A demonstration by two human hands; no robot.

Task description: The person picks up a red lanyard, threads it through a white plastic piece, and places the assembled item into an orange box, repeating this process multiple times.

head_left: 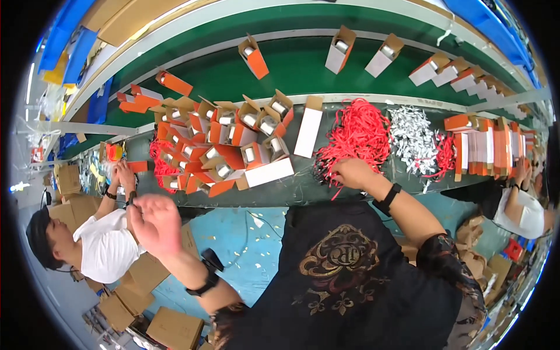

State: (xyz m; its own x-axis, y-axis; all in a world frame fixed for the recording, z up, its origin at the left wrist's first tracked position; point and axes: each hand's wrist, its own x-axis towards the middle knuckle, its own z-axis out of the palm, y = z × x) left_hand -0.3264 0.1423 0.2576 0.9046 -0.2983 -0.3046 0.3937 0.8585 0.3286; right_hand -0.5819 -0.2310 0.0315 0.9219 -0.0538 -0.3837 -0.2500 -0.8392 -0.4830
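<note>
My left hand (156,225) is raised in front of the bench with its palm up and fingers apart, holding nothing. On the bench, my right hand (353,174) is closed at the lower left edge of a heap of red straps (363,131) with black ends. Its fingertips pinch a red strap there, partly hidden by the hand. To the left stands a crowd of open orange-and-white boxes (271,170) with silvery round items inside. A white-sided box (308,133) lies between them and the heap. Right of the heap is a pile of small silvery-white packets (413,140).
A green conveyor belt (204,64) beyond the bench carries spaced open boxes (254,57). Stacked boxes (487,146) fill the bench's right end. A co-worker (105,242) works at the left, another (519,207) at the right. Cartons (175,328) stand on the floor at lower left.
</note>
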